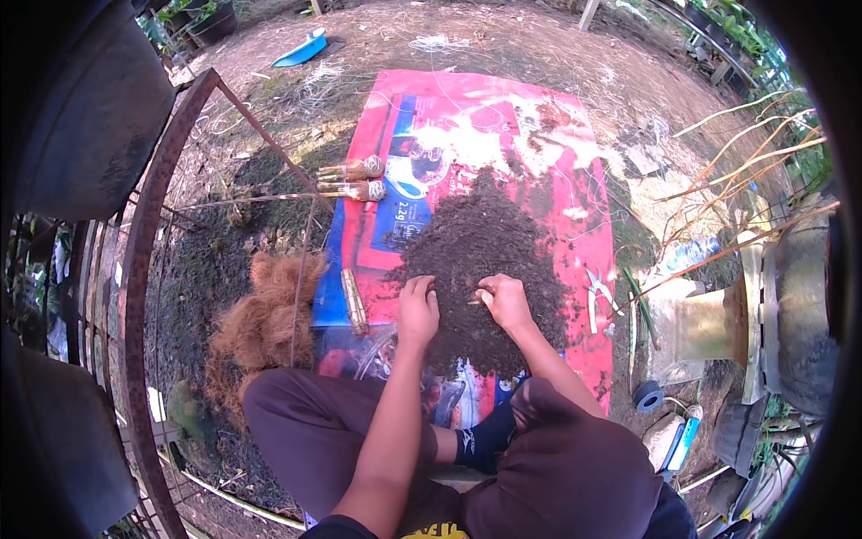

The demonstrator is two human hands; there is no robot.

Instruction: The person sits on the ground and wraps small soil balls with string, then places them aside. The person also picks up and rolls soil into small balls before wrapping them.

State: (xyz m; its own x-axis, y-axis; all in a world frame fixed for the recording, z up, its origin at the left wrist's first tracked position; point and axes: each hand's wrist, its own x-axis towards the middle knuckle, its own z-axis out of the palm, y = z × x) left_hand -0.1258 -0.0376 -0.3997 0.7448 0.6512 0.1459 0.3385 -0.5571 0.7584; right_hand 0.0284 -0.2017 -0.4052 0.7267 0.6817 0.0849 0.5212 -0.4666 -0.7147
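Note:
A heap of dark soil (pixel 491 236) lies on a red and blue printed plastic sheet (pixel 586 222) in front of my crossed legs. At the heap's left part rests my left hand (pixel 419 306), fingers slightly bent, with nothing seen in it. My right hand (pixel 504 300) is over the soil's right part, its thumb and fingers close together on a small pale piece I cannot identify. Left of the soil lies a bundle of cut stems (pixel 353 301). Farther up the sheet's left edge are two wrapped stem bundles (pixel 363 191). Pruning shears (pixel 596 296) lie at the right.
Brown coconut fibre (pixel 269 310) is heaped at the left, beside a rusty metal frame (pixel 141 269). On the right are a roll of dark tape (pixel 648 397), a plastic bottle (pixel 693 254) and thin branches (pixel 741 162). A blue plastic container (pixel 303 48) and loose string (pixel 438 44) lie beyond the sheet.

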